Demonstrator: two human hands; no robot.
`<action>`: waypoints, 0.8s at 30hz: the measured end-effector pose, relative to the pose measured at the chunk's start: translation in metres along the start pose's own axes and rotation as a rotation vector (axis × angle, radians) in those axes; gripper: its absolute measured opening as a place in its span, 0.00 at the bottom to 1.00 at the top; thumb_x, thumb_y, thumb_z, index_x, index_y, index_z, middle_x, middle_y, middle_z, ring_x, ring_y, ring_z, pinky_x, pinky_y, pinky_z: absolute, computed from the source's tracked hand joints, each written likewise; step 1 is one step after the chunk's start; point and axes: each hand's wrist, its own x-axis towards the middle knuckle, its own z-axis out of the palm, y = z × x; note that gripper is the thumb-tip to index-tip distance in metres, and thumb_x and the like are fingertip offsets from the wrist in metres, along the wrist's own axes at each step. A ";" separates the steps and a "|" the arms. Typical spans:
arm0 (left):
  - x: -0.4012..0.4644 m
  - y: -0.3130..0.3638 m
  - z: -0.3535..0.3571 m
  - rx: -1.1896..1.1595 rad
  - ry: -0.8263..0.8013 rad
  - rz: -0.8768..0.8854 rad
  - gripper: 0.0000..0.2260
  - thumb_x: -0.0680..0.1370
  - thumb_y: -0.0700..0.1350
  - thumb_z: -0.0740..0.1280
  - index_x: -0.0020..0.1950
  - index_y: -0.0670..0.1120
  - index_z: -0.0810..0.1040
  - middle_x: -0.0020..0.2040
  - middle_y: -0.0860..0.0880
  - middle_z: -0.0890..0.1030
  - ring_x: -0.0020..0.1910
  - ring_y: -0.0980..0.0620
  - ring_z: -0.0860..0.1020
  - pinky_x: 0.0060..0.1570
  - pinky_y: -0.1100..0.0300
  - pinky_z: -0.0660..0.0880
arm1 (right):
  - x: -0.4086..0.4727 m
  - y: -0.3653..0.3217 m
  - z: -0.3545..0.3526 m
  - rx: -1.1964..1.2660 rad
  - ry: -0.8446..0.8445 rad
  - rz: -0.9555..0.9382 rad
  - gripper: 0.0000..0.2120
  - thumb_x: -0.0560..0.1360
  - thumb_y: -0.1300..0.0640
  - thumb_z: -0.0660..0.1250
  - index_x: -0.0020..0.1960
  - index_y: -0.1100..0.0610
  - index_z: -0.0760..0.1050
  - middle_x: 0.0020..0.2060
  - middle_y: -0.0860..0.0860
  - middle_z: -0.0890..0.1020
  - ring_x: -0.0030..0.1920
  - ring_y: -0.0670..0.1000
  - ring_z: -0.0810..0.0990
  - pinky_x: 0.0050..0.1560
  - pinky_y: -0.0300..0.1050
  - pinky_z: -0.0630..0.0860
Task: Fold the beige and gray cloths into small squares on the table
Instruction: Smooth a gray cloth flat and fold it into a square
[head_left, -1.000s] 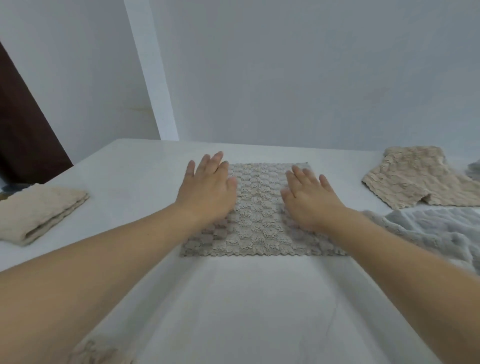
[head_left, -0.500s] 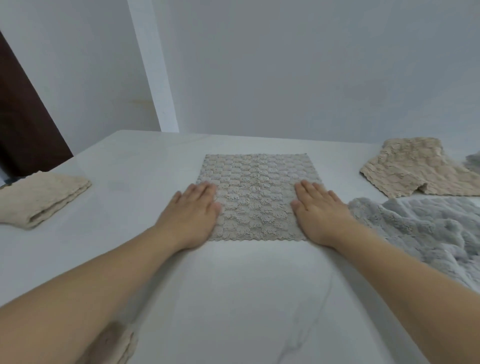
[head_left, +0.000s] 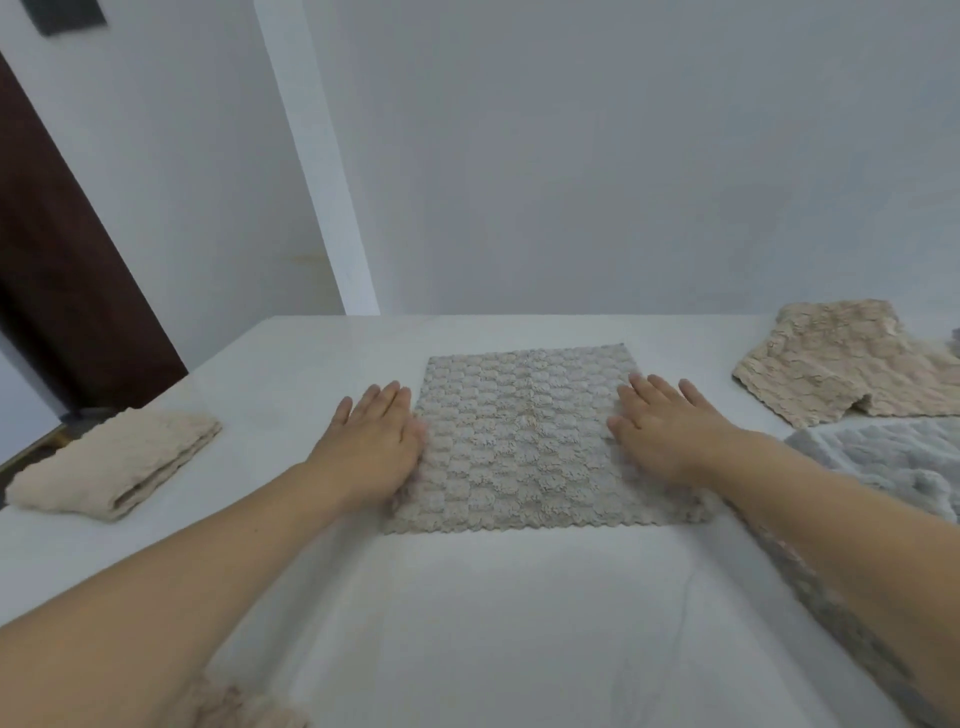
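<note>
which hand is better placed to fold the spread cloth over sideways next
Probably the left hand: it lies flat at the cloth's left edge, fingers half on the table. The right hand rests further in on the cloth.

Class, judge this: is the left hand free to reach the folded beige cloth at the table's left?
Probably yes: the left hand lies flat, holding nothing, with bare table between it and the folded beige cloth.

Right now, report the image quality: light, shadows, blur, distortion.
Head view: light is soft and even, no glare; faint shadows under both forearms on the table. Wide-angle bending curves the wall corner. Slightly soft throughout; the spread cloth texture stays readable, the left hand and right hand unsmeared.
</note>
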 end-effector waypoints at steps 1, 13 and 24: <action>0.011 0.003 -0.011 -0.026 0.068 -0.005 0.26 0.84 0.54 0.42 0.80 0.45 0.45 0.80 0.49 0.44 0.79 0.51 0.42 0.76 0.51 0.39 | 0.009 -0.001 -0.010 -0.002 0.055 -0.027 0.28 0.83 0.47 0.41 0.79 0.58 0.43 0.78 0.54 0.44 0.78 0.52 0.42 0.76 0.53 0.40; 0.120 0.084 -0.020 -0.080 0.140 0.185 0.25 0.85 0.51 0.46 0.80 0.43 0.48 0.80 0.46 0.48 0.79 0.48 0.46 0.77 0.50 0.44 | 0.108 -0.035 -0.025 0.070 0.112 -0.100 0.26 0.84 0.50 0.45 0.79 0.58 0.47 0.79 0.53 0.48 0.78 0.52 0.46 0.76 0.52 0.43; 0.123 0.011 0.022 0.018 -0.014 0.020 0.26 0.84 0.55 0.41 0.80 0.48 0.44 0.81 0.51 0.45 0.79 0.51 0.45 0.76 0.49 0.41 | 0.097 0.022 0.014 0.098 0.032 0.097 0.27 0.82 0.46 0.38 0.79 0.54 0.42 0.79 0.50 0.44 0.78 0.51 0.43 0.76 0.53 0.41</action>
